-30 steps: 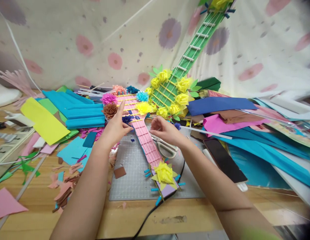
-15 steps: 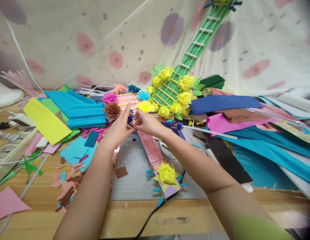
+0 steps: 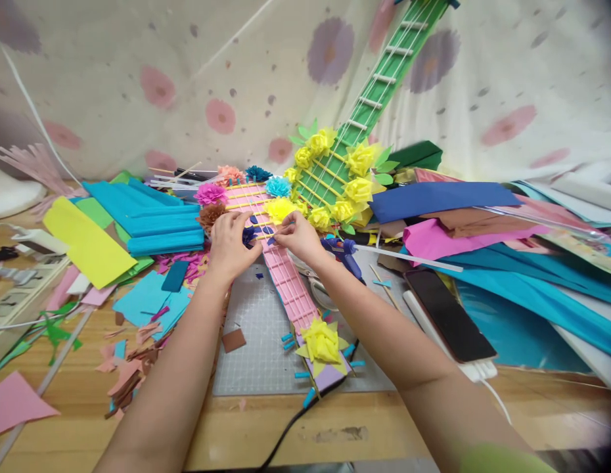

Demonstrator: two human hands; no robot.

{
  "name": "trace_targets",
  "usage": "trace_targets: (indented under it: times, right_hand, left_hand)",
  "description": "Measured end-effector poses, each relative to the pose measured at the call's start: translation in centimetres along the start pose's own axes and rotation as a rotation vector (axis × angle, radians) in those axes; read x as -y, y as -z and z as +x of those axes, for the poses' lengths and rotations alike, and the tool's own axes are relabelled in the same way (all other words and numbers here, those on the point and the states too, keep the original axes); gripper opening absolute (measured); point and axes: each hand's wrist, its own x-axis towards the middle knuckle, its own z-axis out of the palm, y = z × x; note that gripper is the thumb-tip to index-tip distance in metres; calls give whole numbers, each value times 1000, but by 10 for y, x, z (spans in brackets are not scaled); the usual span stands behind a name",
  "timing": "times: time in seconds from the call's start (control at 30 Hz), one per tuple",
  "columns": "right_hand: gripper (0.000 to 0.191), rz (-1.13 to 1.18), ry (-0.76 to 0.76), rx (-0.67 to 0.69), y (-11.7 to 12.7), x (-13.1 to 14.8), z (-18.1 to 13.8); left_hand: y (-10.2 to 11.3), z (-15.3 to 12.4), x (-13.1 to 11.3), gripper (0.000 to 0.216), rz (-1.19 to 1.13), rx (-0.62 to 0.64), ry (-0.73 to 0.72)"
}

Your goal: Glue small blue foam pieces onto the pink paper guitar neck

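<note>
A pale curtain (image 3: pixel 266 79) printed with pink and purple flowers hangs behind a cluttered wooden table (image 3: pixel 226 433). A green paper guitar (image 3: pixel 369 98) ringed with yellow flowers leans against it. Coloured papers spread to the right; on the left are folded blue sheets (image 3: pixel 162 217) and a bright yellow sheet (image 3: pixel 89 240). In front lies a grey cutting mat (image 3: pixel 256 368). A dark smartphone (image 3: pixel 448 315) is right of the right forearm; a blue glue gun (image 3: pixel 345 253) is just beyond that arm, which partly hides a pair of scissors (image 3: pixel 315 284).

In the middle, between the forearms, a pink paper guitar (image 3: pixel 290 282) lies with its neck across the mat, its head towards the viewer. Magenta, brown, coral, blue and yellow flowers edge its body; a yellow flower (image 3: pixel 322 341) and small blue pegs dress its head.

The left hand (image 3: pixel 231 243) curves, thumb and fingers apart, around a dark-blue flower (image 3: pixel 249 235); whether it grips is unclear. The right hand (image 3: pixel 300 240) has fingertips close together at dark-blue petals (image 3: pixel 267 230); a pinch cannot be confirmed.
</note>
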Motion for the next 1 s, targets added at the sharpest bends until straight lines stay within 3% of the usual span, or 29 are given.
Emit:
trace_targets:
  times: [0.2,0.37,0.7,0.87,1.0]
  right_hand:
    - [26,-26,-6,-24,-5,4,3]
    - [25,-42,-26,-44,-11,11,10]
    - [26,-117,-46,-34,-25,17,23]
    - [24,-179,-52,-52,-16,22,18]
    - [23,-178,-27,-73,-6,21,12]
  left_hand:
    - [-9,9,1,24,12,55,-19]
    - [-2,14,5,15,0,40,59]
    - [10,14,13,16,-15,109,57]
    - [9,10,11,26,-17,67,-2]
    - [4,9,9,32,-9,127,-100]
